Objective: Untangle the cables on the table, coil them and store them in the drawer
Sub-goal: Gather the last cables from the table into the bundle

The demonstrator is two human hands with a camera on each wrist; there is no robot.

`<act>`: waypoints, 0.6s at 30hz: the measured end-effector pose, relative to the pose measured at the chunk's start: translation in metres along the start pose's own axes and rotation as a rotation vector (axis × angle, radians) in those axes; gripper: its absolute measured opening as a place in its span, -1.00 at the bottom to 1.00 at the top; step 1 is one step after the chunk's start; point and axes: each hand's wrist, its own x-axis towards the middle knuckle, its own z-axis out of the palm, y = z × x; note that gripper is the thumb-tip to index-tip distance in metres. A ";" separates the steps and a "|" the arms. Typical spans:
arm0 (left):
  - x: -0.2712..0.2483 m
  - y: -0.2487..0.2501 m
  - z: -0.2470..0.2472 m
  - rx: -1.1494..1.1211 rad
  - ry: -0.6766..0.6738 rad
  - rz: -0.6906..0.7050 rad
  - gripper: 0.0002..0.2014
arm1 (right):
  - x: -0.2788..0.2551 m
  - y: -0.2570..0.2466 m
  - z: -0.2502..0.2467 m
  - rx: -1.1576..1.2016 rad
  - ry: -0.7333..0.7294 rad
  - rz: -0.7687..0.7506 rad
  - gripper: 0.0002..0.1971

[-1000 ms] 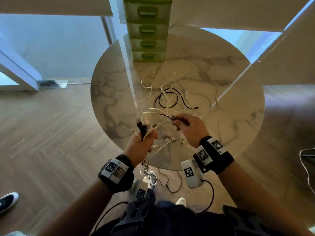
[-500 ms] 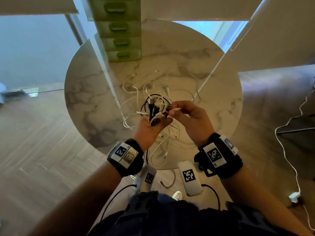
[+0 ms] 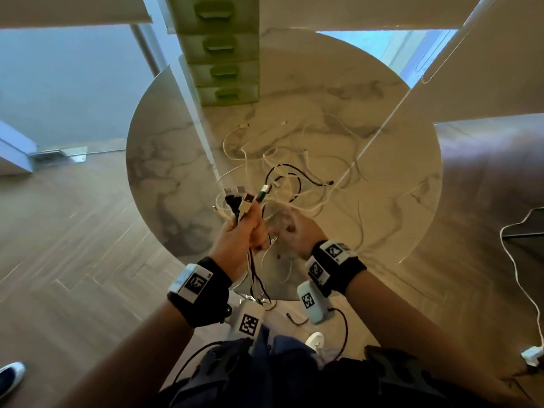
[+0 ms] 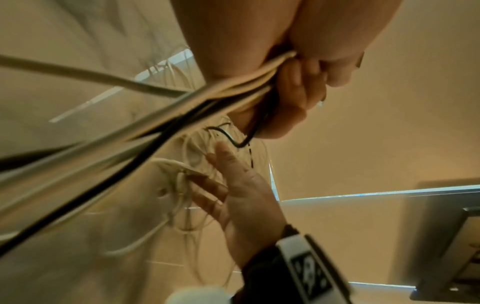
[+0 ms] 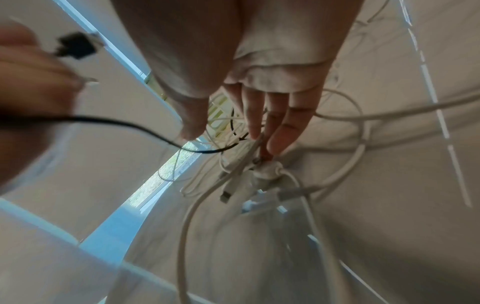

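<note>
A tangle of white and black cables point(image 3: 294, 178) lies mid-way across the round marble table point(image 3: 382, 136). My left hand point(image 3: 241, 234) grips a bundle of cable ends point(image 3: 246, 200) above the near table edge, USB plugs sticking up; the cords point(image 4: 207, 102) trail down from its curled fingers point(image 4: 298, 92). Just right of it, my right hand point(image 3: 290, 234) is blurred. Its fingers point(image 5: 265, 123) are straight and reach down among white cables and connectors point(image 5: 233, 185) on the table, gripping nothing. The green drawer unit point(image 3: 226, 54) stands at the table's far edge, all visible drawers closed.
A white cable with a plug point(image 3: 530, 353) runs over the floor at the right, beside a brown seat point(image 3: 485, 178). A short black cable point(image 3: 294, 319) lies on the floor under the near table edge. A shoe point(image 3: 10, 378) shows at the bottom left.
My right hand has let go of the plug it held at the left hand and has dropped to the cables on the table. The left hand keeps the bundle, with one more plug.
</note>
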 end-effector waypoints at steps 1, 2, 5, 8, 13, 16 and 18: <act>-0.002 0.001 -0.002 0.015 0.000 -0.028 -0.54 | 0.010 -0.001 -0.004 0.054 0.043 0.025 -0.39; -0.003 0.000 -0.004 0.041 -0.004 -0.047 -0.54 | 0.023 0.002 -0.010 0.134 0.083 0.039 -0.39; -0.009 -0.002 -0.015 0.070 -0.013 -0.106 -0.57 | 0.045 -0.006 -0.044 0.121 0.259 0.032 -0.55; -0.011 -0.008 -0.026 0.056 0.012 -0.126 -0.62 | 0.048 -0.012 -0.073 -0.177 0.268 0.014 -0.65; -0.011 -0.013 -0.017 0.072 0.013 -0.128 -0.59 | 0.008 -0.025 -0.046 -0.524 0.047 -0.004 -0.67; -0.011 -0.015 -0.007 0.063 -0.009 -0.128 -0.52 | -0.005 -0.029 -0.016 -0.500 0.043 0.052 -0.51; -0.012 -0.016 -0.002 0.064 -0.009 -0.173 -0.47 | -0.001 -0.028 -0.004 -0.331 -0.037 0.153 -0.51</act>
